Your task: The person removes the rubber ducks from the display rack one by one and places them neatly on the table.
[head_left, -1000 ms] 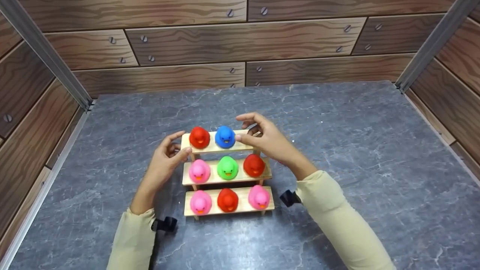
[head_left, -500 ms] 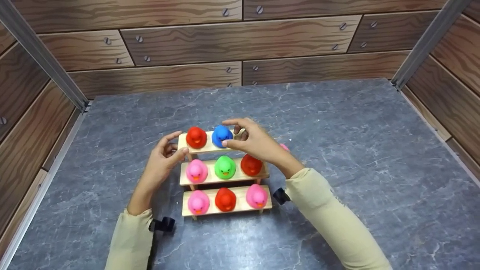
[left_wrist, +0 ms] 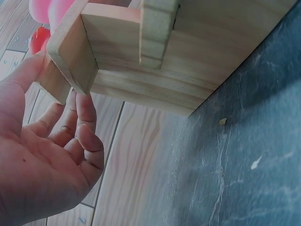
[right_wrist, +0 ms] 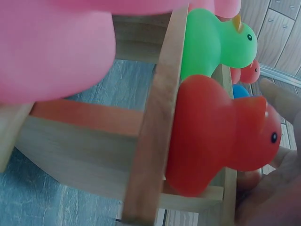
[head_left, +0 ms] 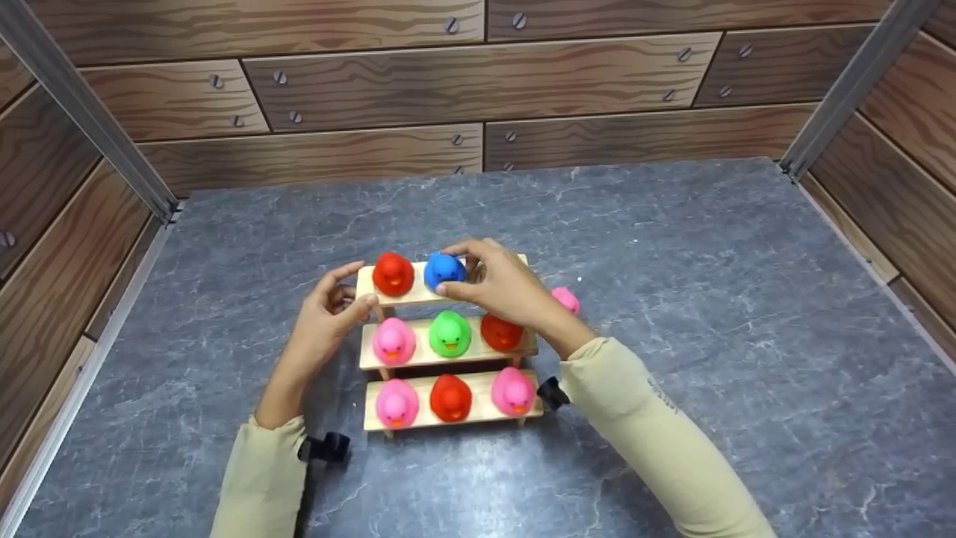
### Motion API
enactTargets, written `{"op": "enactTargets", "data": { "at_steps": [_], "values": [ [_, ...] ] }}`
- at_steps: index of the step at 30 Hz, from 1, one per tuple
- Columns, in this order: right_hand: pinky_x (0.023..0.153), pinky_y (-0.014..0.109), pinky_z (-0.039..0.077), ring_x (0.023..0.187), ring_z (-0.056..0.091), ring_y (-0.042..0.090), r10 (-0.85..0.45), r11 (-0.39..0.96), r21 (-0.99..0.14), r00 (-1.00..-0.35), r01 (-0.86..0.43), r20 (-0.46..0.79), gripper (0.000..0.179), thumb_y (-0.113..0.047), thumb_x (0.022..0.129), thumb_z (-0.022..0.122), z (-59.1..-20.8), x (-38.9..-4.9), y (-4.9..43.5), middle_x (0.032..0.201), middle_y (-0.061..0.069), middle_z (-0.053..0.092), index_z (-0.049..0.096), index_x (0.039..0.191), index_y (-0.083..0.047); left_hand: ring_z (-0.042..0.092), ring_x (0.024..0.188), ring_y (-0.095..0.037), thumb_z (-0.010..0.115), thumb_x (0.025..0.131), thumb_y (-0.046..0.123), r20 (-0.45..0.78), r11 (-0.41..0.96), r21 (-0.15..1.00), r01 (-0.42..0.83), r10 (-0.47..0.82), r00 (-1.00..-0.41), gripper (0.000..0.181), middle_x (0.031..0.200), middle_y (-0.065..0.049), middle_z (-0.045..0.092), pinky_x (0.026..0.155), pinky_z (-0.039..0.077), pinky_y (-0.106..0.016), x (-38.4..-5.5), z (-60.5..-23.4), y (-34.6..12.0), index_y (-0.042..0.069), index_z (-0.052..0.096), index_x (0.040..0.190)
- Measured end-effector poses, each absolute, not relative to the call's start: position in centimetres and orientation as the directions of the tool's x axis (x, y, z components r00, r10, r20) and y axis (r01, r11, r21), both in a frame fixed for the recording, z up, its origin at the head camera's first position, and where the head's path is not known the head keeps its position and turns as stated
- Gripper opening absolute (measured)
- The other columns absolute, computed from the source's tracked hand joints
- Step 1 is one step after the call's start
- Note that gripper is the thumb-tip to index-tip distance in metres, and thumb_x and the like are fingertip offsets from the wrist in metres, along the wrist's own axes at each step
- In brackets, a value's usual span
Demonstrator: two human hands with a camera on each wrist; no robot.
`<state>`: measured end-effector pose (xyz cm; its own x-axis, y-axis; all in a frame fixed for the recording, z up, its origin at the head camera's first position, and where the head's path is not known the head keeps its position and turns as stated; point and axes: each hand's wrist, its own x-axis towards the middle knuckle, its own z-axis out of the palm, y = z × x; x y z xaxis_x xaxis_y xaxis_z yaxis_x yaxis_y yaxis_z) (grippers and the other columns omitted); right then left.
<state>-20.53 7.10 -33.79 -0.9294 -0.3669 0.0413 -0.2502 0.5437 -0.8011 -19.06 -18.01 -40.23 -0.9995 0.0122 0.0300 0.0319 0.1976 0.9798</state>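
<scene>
A three-tier wooden display stand (head_left: 484, 407) carries small rubber ducks. On its top tier sit a red duck (head_left: 393, 274) and, right of it, a blue duck (head_left: 444, 270). My right hand (head_left: 497, 280) pinches the blue duck between thumb and forefinger. At the stand's left end, my left hand (head_left: 323, 320) grips the top shelf. The left wrist view has the thumb and fingertips on opposite edges of that shelf end (left_wrist: 75, 59). Close up in the right wrist view is the middle tier's red duck (right_wrist: 202, 136); only a sliver of the blue duck shows there.
The middle tier also holds a pink duck (head_left: 393, 341) and a green duck (head_left: 449, 334). Pink, red and pink ducks line the bottom tier. Another pink duck (head_left: 565, 300) lies on the grey marbled table (head_left: 694, 284), partly behind my right wrist. Wood-patterned walls (head_left: 373, 90) enclose the table.
My right hand has moved left from beside the blue duck and closed its thumb and forefinger about it. The pink duck beyond my right wrist has come into sight. My left hand stays put.
</scene>
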Motion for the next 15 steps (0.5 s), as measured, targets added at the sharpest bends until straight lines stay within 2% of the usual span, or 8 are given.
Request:
{"op": "enactTargets", "data": {
  "at_steps": [8, 15],
  "values": [
    [0.079, 0.029, 0.043, 0.090, 0.054, 0.018, -0.336, 0.548, -0.802, -0.941, -0.236, 0.048, 0.045, -0.029, 0.083, 0.076, -33.72, -20.51, 6.95, 0.101, 0.006, 0.057, 0.063, 0.124, -0.015, 0.060, 0.073, -0.009, 0.067, 0.090, 0.009, 0.028, 0.209, 0.977, 0.029, 0.005, -1.000, 0.055, 0.092, -0.004, 0.064, 0.070, 0.048, -0.024, -19.14, -40.28, -17.95, 0.008, 0.047, 0.141],
    [0.079, 0.028, 0.044, 0.086, 0.052, 0.017, -0.315, 0.491, -0.842, -0.947, -0.223, 0.067, 0.042, -0.024, 0.084, 0.076, -33.78, -20.26, 7.39, 0.098, 0.005, 0.057, 0.064, 0.122, -0.012, 0.060, 0.073, -0.010, 0.067, 0.090, 0.009, 0.025, 0.216, 0.976, 0.026, 0.007, -1.000, 0.055, 0.091, -0.004, 0.064, 0.069, 0.046, -0.023, -19.06, -40.24, -18.01, 0.009, 0.047, 0.141]
  ]
}}
